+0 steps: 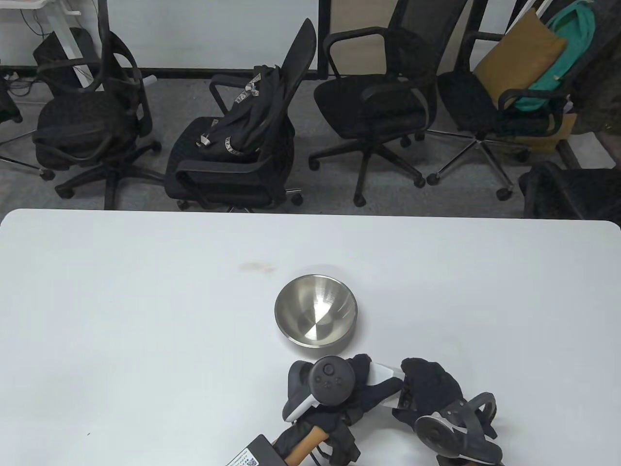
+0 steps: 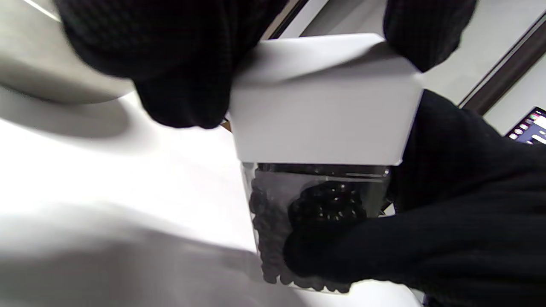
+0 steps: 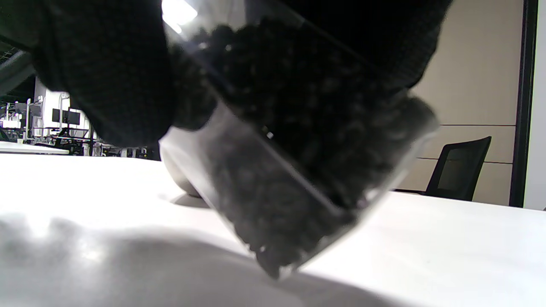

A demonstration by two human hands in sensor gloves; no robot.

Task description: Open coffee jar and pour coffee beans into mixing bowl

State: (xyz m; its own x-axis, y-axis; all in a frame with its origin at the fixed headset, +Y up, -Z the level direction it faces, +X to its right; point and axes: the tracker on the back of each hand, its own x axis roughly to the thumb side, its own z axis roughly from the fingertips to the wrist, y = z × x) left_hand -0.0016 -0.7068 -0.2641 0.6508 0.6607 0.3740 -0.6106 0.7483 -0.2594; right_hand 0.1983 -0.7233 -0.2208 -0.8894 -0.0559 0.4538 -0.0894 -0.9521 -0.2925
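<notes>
A clear square coffee jar (image 2: 273, 221), full of dark beans, has a white lid (image 2: 324, 111) on it. My left hand (image 2: 303, 70) grips the lid from above with curled fingers (image 2: 183, 94). My right hand (image 2: 460, 213) wraps round the jar body. In the table view only the lid (image 1: 388, 374) shows, between the left hand (image 1: 366, 376) and the right hand (image 1: 427, 383) at the near edge. In the right wrist view the jar (image 3: 273, 204) is tilted, its lower corner close to the table. The steel mixing bowl (image 1: 316, 310) stands empty just beyond the hands.
The white table (image 1: 145, 315) stretches wide to the left, right and beyond the bowl. Several black office chairs stand past its far edge, one with a black backpack (image 1: 247, 111) on it. A wrist-mounted device (image 1: 254, 451) shows at the bottom edge.
</notes>
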